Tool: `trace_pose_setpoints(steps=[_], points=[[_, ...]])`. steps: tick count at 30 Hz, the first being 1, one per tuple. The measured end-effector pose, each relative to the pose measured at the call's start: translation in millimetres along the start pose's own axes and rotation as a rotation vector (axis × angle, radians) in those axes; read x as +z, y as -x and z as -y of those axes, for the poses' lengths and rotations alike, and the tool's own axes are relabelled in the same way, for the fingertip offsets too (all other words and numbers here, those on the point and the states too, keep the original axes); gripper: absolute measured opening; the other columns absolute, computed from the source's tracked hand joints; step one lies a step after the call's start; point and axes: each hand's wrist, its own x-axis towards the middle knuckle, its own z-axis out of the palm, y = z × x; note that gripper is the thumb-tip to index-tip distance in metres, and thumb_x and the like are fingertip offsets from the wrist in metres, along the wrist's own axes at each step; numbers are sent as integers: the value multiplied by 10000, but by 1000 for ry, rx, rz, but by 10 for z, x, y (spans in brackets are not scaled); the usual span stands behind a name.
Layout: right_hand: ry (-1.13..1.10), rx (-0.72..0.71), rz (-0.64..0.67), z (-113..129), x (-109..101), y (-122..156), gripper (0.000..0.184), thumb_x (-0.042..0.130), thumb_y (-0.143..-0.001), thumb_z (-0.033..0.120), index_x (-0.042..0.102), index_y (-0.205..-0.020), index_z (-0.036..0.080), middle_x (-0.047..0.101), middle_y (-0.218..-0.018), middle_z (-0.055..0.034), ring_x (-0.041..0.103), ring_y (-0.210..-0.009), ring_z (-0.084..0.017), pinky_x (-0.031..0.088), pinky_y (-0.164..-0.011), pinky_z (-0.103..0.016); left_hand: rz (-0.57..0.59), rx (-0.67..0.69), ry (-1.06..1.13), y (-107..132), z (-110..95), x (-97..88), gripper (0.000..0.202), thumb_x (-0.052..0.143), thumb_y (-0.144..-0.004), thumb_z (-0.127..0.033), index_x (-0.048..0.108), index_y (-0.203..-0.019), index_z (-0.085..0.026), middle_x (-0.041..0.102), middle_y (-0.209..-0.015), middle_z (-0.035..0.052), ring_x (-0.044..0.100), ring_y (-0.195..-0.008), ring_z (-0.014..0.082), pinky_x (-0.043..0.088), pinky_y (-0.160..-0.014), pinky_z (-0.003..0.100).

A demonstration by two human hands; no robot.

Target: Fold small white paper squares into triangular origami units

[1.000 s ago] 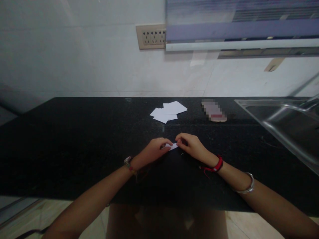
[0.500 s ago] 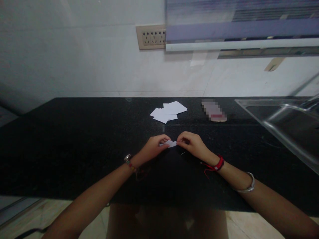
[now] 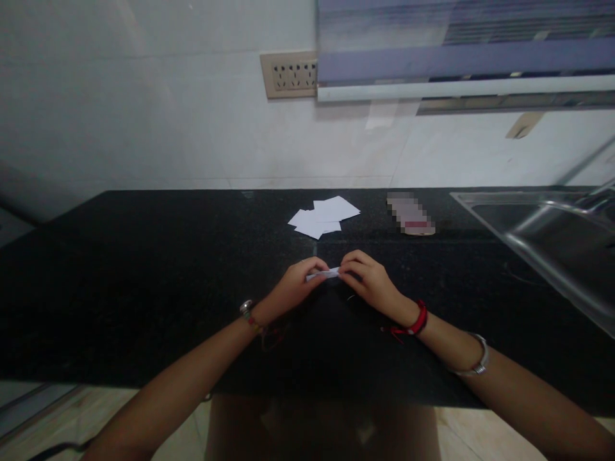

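Observation:
A small folded piece of white paper (image 3: pixel 325 274) is pinched between both my hands over the black countertop (image 3: pixel 144 269). My left hand (image 3: pixel 294 287) grips its left end with curled fingers. My right hand (image 3: pixel 369 282) grips its right end, fingers closed. The hands nearly touch each other, and most of the paper is hidden by my fingers. Farther back lies a loose pile of white paper squares (image 3: pixel 323 216).
A blurred-out object (image 3: pixel 411 214) lies right of the paper pile. A steel sink (image 3: pixel 542 237) is set into the counter at the right. A wall socket (image 3: pixel 288 74) and a window blind (image 3: pixel 461 57) are on the white wall behind.
My hands have shifted slightly away from me and closed in on the paper, which now shows as a thinner, flatter strip between the fingers.

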Motion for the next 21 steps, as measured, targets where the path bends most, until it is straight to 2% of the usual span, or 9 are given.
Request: trace_pose_setpoints(steps=[6, 12, 16, 21], points=[[-76, 84, 1, -10, 30, -38, 87, 484, -754, 91, 529, -737, 164, 474, -809, -45, 472, -767, -142, 408, -673, -265, -38, 6, 24, 0, -1, 15, 126, 466, -772, -204, 543, -862, -162, 588, -845, 7, 541, -756, 115, 407, -685, 237], [-54, 100, 13, 3, 77, -31, 142, 425, -762, 40, 479, -700, 155, 449, -779, -43, 451, -748, -140, 388, -683, -270, -33, 1, 67, 12, -34, 33, 135, 478, -765, -210, 528, -878, -158, 591, -836, 5, 553, -741, 109, 415, -652, 216], [-69, 99, 26, -2, 68, -25, 135, 425, -772, 62, 484, -706, 164, 451, -788, -40, 455, -759, -140, 387, -695, -271, -70, 4, 24, 9, -44, 43, 128, 486, -750, -192, 541, -861, -158, 592, -836, 5, 551, -748, 112, 419, -673, 220], [-62, 110, -21, -4, 44, -38, 125, 431, -782, 96, 497, -705, 169, 460, -783, -43, 461, -768, -148, 391, -700, -277, -83, -3, 69, 6, -35, 56, 140, 474, -763, -213, 542, -873, -160, 598, -825, 10, 559, -749, 120, 431, -675, 233]])
